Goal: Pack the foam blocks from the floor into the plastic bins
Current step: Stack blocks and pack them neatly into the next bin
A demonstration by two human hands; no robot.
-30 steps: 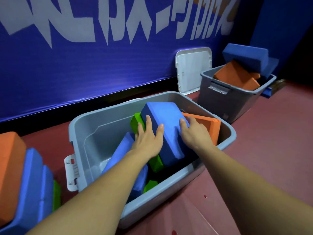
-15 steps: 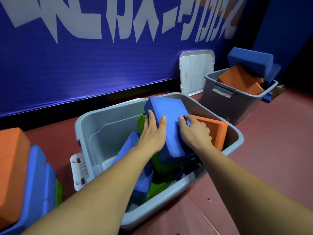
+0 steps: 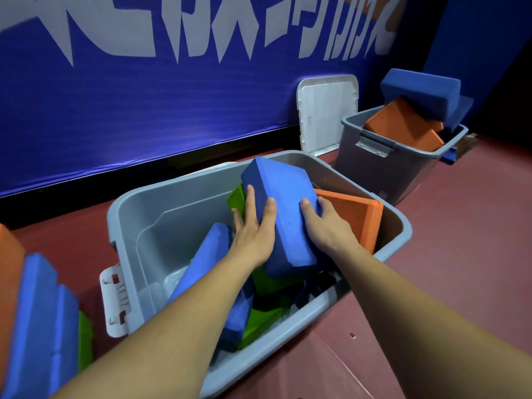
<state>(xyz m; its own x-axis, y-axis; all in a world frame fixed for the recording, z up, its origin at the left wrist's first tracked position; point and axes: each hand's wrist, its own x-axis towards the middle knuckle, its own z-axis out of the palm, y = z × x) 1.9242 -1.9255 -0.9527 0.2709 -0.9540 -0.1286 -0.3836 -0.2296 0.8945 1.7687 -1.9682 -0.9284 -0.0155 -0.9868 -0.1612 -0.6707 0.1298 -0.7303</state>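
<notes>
Barely anything has shifted in the past second. The blue block [image 3: 283,214] still lies tilted inside the near bin [image 3: 144,197], its far end raised, propped on a green block [image 3: 237,200] and leaning against an orange block [image 3: 354,220] that stands along the bin's right wall.

What has changed is the hold. The left hand [image 3: 253,234], which lay flatter on the top face, now straddles the block's left edge, with the thumb on top and the fingers down the side. The right hand [image 3: 328,226] clasps the right edge the same way, thumb on top and fingers tucked into the gap beside the orange block. So both hands grip the blue block, closed only as far as its thickness allows.

That suggests it is being seated or turned to fit rather than let go, so this block does not yet count as packed. A second blue block [image 3: 201,260] lies slanted lower in the bin.

More blocks wait on the floor at the left edge [image 3: 37,312], so the job looks well short of done. The far bin [image 3: 371,159] is already heaped above its rim, with a white lid [image 3: 325,110] leaning on the wall beside it.
</notes>
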